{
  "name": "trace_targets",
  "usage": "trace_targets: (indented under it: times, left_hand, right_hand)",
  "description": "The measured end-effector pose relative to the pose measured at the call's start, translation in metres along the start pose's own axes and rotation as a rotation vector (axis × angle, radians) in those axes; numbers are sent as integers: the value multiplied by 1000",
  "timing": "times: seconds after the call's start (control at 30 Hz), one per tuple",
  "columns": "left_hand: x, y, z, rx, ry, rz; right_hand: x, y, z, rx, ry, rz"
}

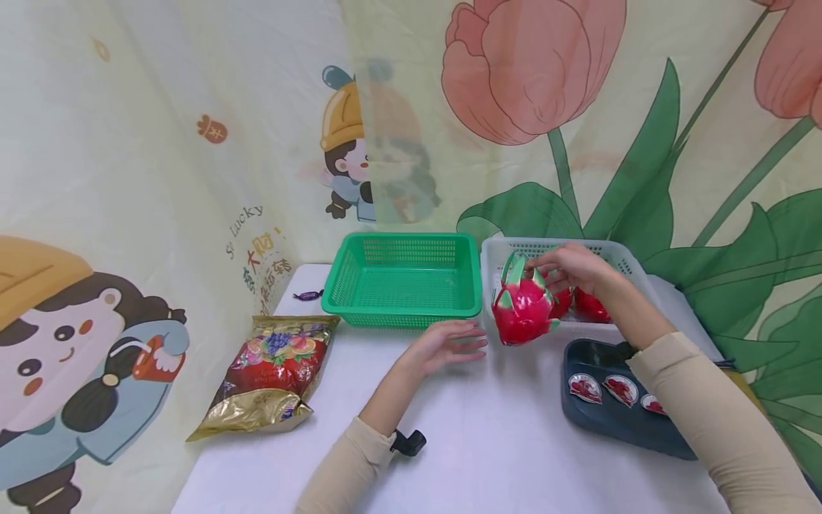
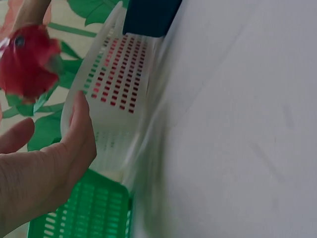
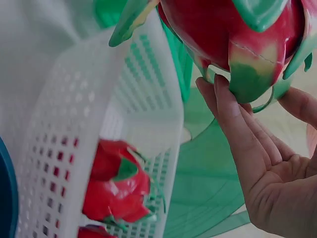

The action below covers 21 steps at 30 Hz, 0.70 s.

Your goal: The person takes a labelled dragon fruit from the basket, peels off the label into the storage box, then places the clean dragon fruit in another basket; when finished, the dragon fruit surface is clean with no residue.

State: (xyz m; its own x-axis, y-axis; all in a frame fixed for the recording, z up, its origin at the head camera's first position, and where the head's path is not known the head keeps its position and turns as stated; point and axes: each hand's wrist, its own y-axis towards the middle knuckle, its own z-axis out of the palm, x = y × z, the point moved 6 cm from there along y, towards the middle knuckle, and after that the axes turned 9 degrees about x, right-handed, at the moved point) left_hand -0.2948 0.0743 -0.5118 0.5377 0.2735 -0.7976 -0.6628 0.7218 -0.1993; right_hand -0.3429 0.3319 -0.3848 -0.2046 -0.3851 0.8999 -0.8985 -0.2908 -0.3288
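A red dragon fruit (image 1: 523, 308) with green scales hangs above the front rim of the white basket (image 1: 581, 246). My right hand (image 1: 574, 267) holds it by its green leafy end; the right wrist view shows the fingertips at the scales of the dragon fruit (image 3: 233, 34). More dragon fruits (image 3: 116, 183) lie inside the white basket. My left hand (image 1: 444, 348) is held with fingers extended, near the front right corner of the green basket (image 1: 404, 314). Nothing is in it. In the left wrist view the left hand (image 2: 49, 168) stands apart from the fruit.
On the left lies a red and gold candy bag (image 1: 272, 375), with a purple wrapped candy (image 1: 309, 295) behind it. A dark blue container (image 1: 616, 414) with round fruit stickers stands at the right, below my right forearm. A printed curtain (image 1: 257, 143) hangs behind the table.
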Motion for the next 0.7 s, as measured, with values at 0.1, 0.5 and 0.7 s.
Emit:
trace_targets:
  times: [0.1, 0.5, 0.7]
  left_hand:
    - [5, 8, 4, -21, -47, 8]
    - [13, 30, 16, -48, -206, 30]
    - [14, 38, 17, -61, -231, 38]
  right_hand:
    - [-1, 11, -11, -11, 10, 28]
    - [3, 44, -36, -42, -2, 94]
    - [0, 59, -39, -19, -38, 136]
